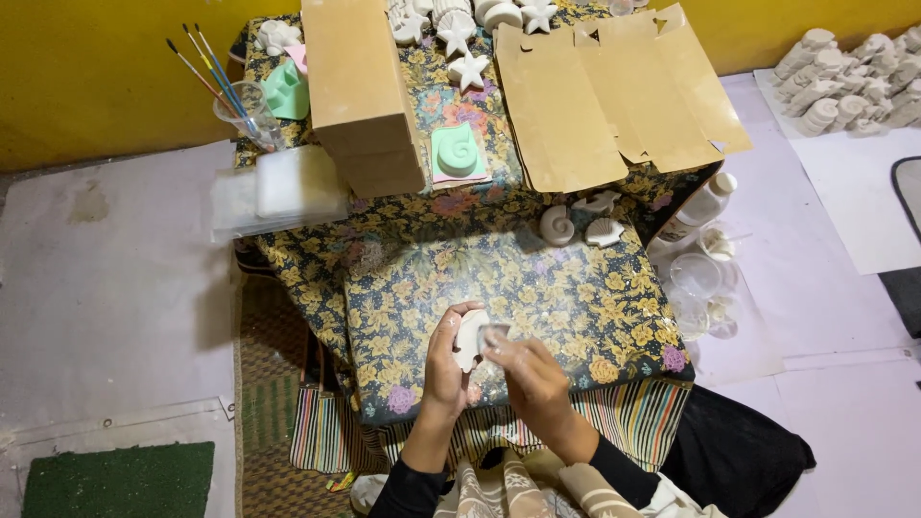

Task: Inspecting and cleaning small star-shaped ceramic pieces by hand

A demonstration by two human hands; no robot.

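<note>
Floral table (576,297), left hand (446,364) gripping one plaster cast (470,338), right hand (528,369) pinching small piece (494,332)

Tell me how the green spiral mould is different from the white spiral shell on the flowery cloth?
The green spiral mould is mint green; the white spiral plaster shell is plain white. The mould looks bigger and lies on a pink square, while the shell sits straight on the flowery cloth beside other white pieces. Both show a coiled snail shape.

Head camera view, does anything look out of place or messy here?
Mostly tidy. The flattened cardboard sheet overhangs the floral table's far right corner. Left hand holds a white plaster piece; right hand works on it.
</note>
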